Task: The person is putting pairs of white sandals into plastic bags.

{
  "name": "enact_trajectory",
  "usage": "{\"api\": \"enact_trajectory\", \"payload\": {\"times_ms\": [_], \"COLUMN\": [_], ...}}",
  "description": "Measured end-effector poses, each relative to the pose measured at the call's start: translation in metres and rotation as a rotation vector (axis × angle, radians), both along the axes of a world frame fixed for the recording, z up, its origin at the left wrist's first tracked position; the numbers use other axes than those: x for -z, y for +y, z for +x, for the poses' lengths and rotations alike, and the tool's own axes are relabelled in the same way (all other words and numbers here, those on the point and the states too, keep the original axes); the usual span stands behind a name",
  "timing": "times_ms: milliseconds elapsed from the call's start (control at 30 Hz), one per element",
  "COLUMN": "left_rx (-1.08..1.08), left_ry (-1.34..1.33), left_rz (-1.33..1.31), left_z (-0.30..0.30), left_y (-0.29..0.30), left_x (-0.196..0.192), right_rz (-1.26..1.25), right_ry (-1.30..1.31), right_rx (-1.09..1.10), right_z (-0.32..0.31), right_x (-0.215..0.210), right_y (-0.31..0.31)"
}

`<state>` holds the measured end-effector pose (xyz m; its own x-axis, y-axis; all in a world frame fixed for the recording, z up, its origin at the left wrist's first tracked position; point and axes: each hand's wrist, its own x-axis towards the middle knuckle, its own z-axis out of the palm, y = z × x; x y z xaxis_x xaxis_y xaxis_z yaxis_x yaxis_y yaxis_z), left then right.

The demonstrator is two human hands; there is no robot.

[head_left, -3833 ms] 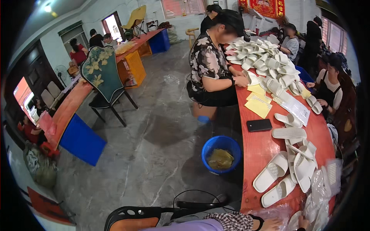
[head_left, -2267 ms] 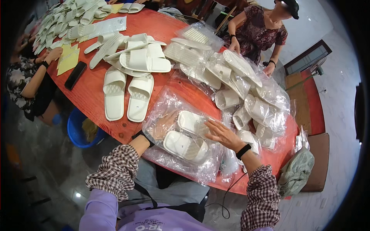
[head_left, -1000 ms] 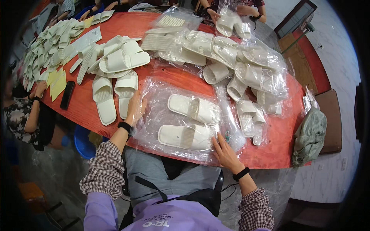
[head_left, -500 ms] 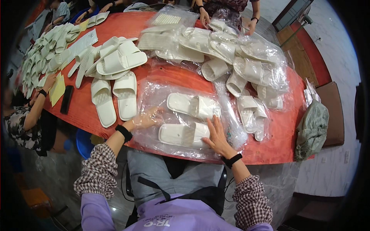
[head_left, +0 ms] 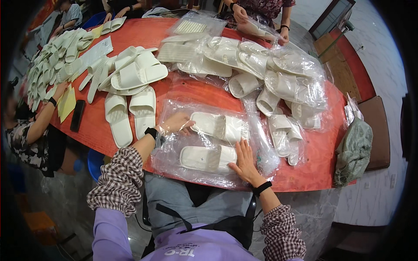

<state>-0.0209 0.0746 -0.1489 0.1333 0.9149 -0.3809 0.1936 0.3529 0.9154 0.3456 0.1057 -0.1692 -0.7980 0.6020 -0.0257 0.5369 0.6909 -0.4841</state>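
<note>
A pair of white slippers lies side by side in a clear plastic bag (head_left: 167, 150) in front of me, toes to the right. My left hand (head_left: 177, 123) reaches in at the bag's left side, fingers extended to the heel of the far slipper (head_left: 209, 125). Whether it is under or over the film, I cannot tell. My right hand (head_left: 246, 163) lies with fingers spread at the toe ends, touching the near slipper (head_left: 200, 158) through the film. Neither hand is closed round anything.
The red table (head_left: 209, 92) carries unbagged slippers (head_left: 117, 119) at left and a heap of bagged slippers (head_left: 278, 78) at right. A black oblong object (head_left: 77, 115) lies near the left edge. A green sack (head_left: 355, 150) stands at right. Co-workers' hands (head_left: 240, 14) work across the table.
My left hand has moved right, up to the far slipper's heel. My right hand has stayed near the toes. The co-worker opposite has lifted a bagged slipper.
</note>
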Motion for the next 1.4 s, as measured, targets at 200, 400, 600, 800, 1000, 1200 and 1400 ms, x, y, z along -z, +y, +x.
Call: {"api": "enact_trajectory", "payload": {"times_ms": [200, 400, 600, 800, 1000, 1200, 1400], "left_rx": [-0.131, -0.386, -0.875, -1.042, -1.174, -0.319, 0.134], "left_ry": [-0.106, -0.208, -0.335, -0.449, -0.321, 0.297, 1.005], "left_rz": [-0.04, 0.071, 0.246, 0.713, 0.76, 0.659, 0.728], "left_z": [0.025, -0.034, -0.09, -0.191, -0.232, 0.053, 0.13], "left_y": [-0.009, -0.084, -0.146, -0.142, -0.125, -0.093, -0.081], "left_x": [-0.001, -0.026, -0.112, -0.17, -0.196, -0.194, -0.076], "right_rz": [-0.012, -0.001, 0.102, 0.092, 0.134, 0.151, 0.166], "right_ry": [0.006, -0.031, -0.129, -0.158, -0.091, -0.115, -0.073], "right_rx": [0.031, 0.056, 0.009, 0.03, -0.006, 0.046, 0.041], "right_z": [0.0, -0.008, -0.001, -0.001, -0.013, -0.001, -0.003], "right_x": [-0.001, -0.006, -0.01, -0.012, -0.008, -0.004, -0.012], "right_y": [-0.002, -0.004, -0.005, -0.009, -0.011, -0.013, -0.009]}}
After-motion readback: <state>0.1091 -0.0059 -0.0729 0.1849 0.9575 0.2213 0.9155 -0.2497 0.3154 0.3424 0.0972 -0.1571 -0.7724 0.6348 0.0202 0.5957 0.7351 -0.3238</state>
